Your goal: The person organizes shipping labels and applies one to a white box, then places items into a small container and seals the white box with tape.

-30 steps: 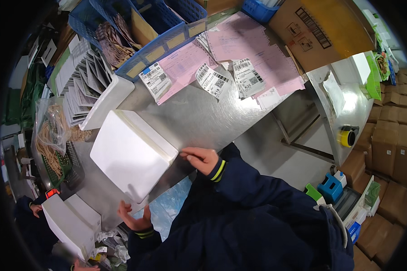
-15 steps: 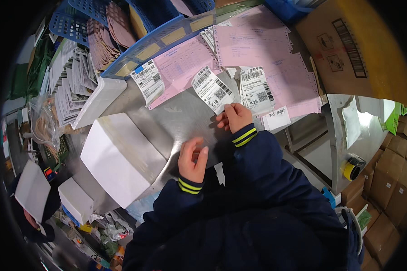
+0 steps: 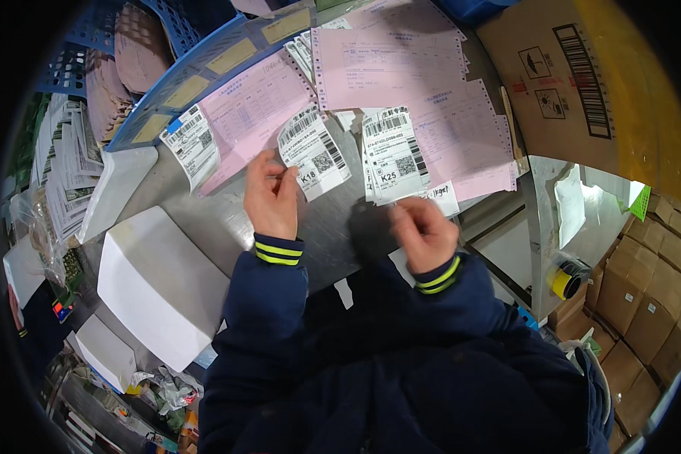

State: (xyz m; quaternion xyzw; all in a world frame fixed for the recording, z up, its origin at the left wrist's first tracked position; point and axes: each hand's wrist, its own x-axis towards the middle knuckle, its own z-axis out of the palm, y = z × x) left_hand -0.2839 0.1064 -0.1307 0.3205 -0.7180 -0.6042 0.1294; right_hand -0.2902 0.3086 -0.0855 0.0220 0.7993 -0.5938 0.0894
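Left hand point(image 3: 272, 198) is sitting at the left edge of the middle white label point(image 3: 318, 155), label lying at 1-2 o'clock from it; thumb and fingers are bending toward each other with a narrow gap, thumb tip overlapping or just meeting the edge, can't tell if it's pinching. Right hand point(image 3: 425, 233) is blurring, fingers curling in just below the right white label point(image 3: 397, 155), which is lying at 11 o'clock from it; can't tell if it's touching or gripping. The 2 labels are lying side by side, slightly apart, on the steel table point(image 3: 333, 223) and partly over pink sheets point(image 3: 393, 64), which are spreading at 12 o'clock from the right hand. Left white label point(image 3: 193, 147) is resting at 10 o'clock from the left hand, well clear of the fingers. White box point(image 3: 155, 280) is standing at 8 o'clock from the left hand, blue basket point(image 3: 204, 72) at 11. Brown carton point(image 3: 575, 98) is standing at 1-2 o'clock from the right hand, yellow tape roll point(image 3: 564, 283) lying near 4.
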